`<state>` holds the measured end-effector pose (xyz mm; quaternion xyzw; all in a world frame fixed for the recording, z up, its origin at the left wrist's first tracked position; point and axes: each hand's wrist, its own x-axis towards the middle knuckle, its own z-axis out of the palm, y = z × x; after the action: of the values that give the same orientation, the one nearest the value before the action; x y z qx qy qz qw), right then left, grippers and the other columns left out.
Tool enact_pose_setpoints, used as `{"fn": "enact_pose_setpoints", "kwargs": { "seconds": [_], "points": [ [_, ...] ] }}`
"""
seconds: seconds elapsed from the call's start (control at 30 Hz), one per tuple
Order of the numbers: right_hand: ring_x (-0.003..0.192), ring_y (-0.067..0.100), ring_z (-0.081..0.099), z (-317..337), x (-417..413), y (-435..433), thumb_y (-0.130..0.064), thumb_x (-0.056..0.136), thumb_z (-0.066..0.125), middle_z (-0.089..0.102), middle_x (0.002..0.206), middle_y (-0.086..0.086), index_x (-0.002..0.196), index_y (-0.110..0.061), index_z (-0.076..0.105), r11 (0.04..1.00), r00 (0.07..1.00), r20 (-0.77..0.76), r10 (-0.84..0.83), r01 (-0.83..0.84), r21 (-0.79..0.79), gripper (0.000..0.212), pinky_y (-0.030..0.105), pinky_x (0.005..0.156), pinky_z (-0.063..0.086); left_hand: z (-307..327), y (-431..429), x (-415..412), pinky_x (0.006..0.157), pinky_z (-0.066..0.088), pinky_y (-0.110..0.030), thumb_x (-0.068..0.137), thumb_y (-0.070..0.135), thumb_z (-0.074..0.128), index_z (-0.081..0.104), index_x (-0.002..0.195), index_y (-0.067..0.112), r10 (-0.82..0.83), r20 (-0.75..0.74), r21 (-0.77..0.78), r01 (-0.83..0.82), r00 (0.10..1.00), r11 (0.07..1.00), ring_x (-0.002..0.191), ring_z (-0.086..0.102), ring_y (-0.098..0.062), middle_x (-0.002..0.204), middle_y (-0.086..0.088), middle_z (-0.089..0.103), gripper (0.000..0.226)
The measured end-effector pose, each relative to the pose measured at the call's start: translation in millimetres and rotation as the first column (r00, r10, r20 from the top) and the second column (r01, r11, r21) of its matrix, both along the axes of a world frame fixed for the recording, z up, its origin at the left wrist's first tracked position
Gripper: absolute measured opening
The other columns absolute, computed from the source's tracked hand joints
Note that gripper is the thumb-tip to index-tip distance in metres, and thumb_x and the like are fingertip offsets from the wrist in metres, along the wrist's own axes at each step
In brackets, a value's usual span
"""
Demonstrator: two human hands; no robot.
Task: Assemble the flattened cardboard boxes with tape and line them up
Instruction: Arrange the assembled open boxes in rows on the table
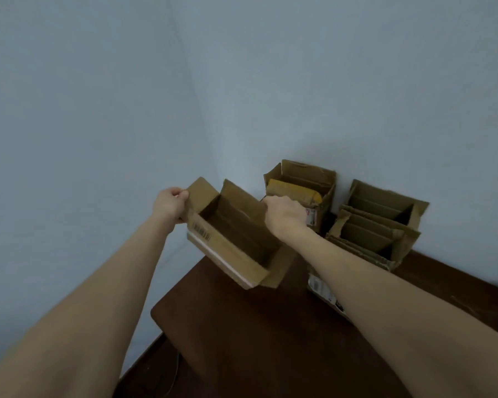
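Both L hand (170,205), R hand (285,215) fingers grip box (236,237) flaps; mouth up, long-axis diag.

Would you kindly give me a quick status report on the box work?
Left hand grips held box by left flap, right hand by far flap. Box at table corner, beside three open boxes along the wall. Nothing in the way seen.

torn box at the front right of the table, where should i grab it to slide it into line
Likely best: pinch the torn box by its short end walls from above; the top is open, the ends free, and another box crowds its far side.
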<state>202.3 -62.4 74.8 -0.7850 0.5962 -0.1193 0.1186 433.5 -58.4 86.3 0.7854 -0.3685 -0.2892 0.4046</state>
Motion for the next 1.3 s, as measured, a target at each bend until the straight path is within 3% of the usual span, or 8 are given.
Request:
{"fn": "enact_pose_setpoints", "kwargs": {
  "seconds": [0.23, 0.37, 0.63, 0.77, 0.87, 0.97, 1.07, 1.3],
  "points": [
    [0.085, 0.024, 0.063, 2, -14, -59, -0.012, 0.098, 0.045, 0.068, 0.097, 0.004, 0.107, -0.021, 0.067, 0.994, 0.985, -0.129, -0.112, 0.109, -0.027, 0.026, 0.030, 0.064, 0.042, -30, -36, -39, 0.080, 0.053, -0.038, 0.101, 0.022, 0.043, 0.051, 0.120, 0.007, 0.000, -0.227, 0.013, 0.003, 0.974, 1.000, 0.094, 0.058, -0.025, 0.110, -0.013, 0.056, 0.026],
    [0.095, 0.025, 0.063, -25, -24, -71, -0.010, 0.096, 0.048, 0.066, 0.106, 0.006, 0.116, -0.018, 0.064, 0.984, 0.975, -0.145, -0.167, 0.173, 0.030, 0.027, 0.032, 0.072, 0.049, -57, -49, -74, 0.101, 0.044, -0.045, 0.098, 0.033, 0.049, 0.014, 0.150, 0.009, -0.114, -0.247, 0.063, 0.133, 0.962, 0.989, 0.128, 0.044, -0.032, 0.147, -0.013, 0.035, 0.066],
    [0.123, 0.025, 0.041, -25, -68, -69, -0.010, 0.095, 0.045, 0.048, 0.134, 0.004, 0.134, -0.022, 0.049, 0.980, 0.976, 0.090, -0.199, 0.201, -0.006, 0.041, 0.037, 0.089, 0.045, -92, -55, -122, 0.101, 0.041, -0.049, 0.085, 0.046, 0.065, 0.028, 0.143, 0.011, 0.068, -0.506, 0.171, 0.024, 0.860, 0.985, 0.127, 0.045, -0.034, 0.141, -0.009, 0.042, 0.077],
    [0.126, 0.021, 0.039, -12, -113, -53, -0.013, 0.098, 0.043, 0.046, 0.135, 0.003, 0.132, -0.021, 0.051, 0.950, 0.928, 0.232, -0.293, 0.309, -0.037, 0.036, 0.034, 0.092, 0.043, -73, -49, -153, 0.105, 0.036, -0.047, 0.094, 0.033, 0.054, 0.018, 0.149, 0.010, 0.127, -0.037, 0.088, -0.124, 0.991, 0.988, 0.132, 0.037, -0.036, 0.150, -0.017, 0.024, 0.070],
    [0.127, 0.023, 0.038, -7, -145, -35, -0.017, 0.098, 0.045, 0.043, 0.138, 0.005, 0.135, -0.019, 0.048, 0.927, 0.904, 0.219, -0.367, 0.374, 0.008, 0.037, 0.035, 0.095, 0.042, -55, -40, -180, 0.102, 0.037, -0.045, 0.093, 0.027, 0.052, 0.025, 0.147, 0.012, 0.037, 0.257, -0.034, -0.029, 0.966, 0.999, 0.130, 0.037, -0.034, 0.146, -0.018, 0.030, 0.062],
    [0.126, 0.024, 0.039, -3, -168, -11, -0.018, 0.097, 0.047, 0.042, 0.139, 0.006, 0.136, -0.020, 0.047, 0.917, 0.894, 0.203, -0.398, 0.395, 0.058, 0.040, 0.035, 0.097, 0.040, -43, -35, -216, 0.095, 0.041, -0.043, 0.093, 0.025, 0.051, 0.033, 0.142, 0.012, -0.224, 0.279, 0.024, 0.226, 0.934, 0.974, 0.126, 0.040, -0.033, 0.143, -0.017, 0.032, 0.053],
    [0.125, 0.024, 0.040, 0, -185, 17, -0.018, 0.096, 0.047, 0.042, 0.137, 0.006, 0.136, -0.020, 0.047, 0.901, 0.868, 0.241, -0.435, 0.423, 0.101, 0.040, 0.035, 0.100, 0.039, -38, -27, -262, 0.087, 0.043, -0.032, 0.094, 0.022, 0.053, 0.041, 0.138, 0.014, -0.552, 0.191, 0.087, 0.546, 0.811, 0.833, 0.115, 0.050, -0.031, 0.140, -0.013, 0.035, 0.046],
    [0.121, 0.021, 0.047, 20, -262, 85, -0.010, 0.096, 0.042, 0.045, 0.134, 0.002, 0.129, -0.021, 0.051, 0.752, 0.671, 0.379, -0.638, 0.650, 0.114, 0.035, 0.035, 0.094, 0.045, -20, 13, -402, 0.081, 0.044, -0.025, 0.094, 0.014, 0.051, 0.053, 0.129, 0.008, -0.806, 0.153, 0.080, 0.806, 0.572, 0.587, 0.110, 0.057, -0.022, 0.128, -0.011, 0.057, 0.036]
  ]
}}
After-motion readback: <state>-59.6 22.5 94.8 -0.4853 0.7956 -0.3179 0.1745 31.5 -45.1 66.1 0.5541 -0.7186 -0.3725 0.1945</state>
